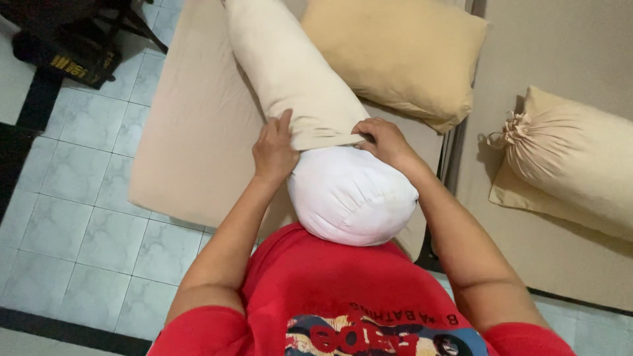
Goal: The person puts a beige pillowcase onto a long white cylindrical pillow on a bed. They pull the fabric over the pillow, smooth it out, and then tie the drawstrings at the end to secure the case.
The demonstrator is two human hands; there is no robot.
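The top edge is cutting off the far end of the cream bolster cover (283, 72). The right edge is cropping the tied bolster (580, 165), and a dark bag (72, 39) is running off the upper left corner.

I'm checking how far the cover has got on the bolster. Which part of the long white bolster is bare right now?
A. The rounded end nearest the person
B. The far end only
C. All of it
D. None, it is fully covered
A: the cream cover stops at the two hands, left hand and right hand, which grip its edge, and the bolster's white rounded end shows bare below them.
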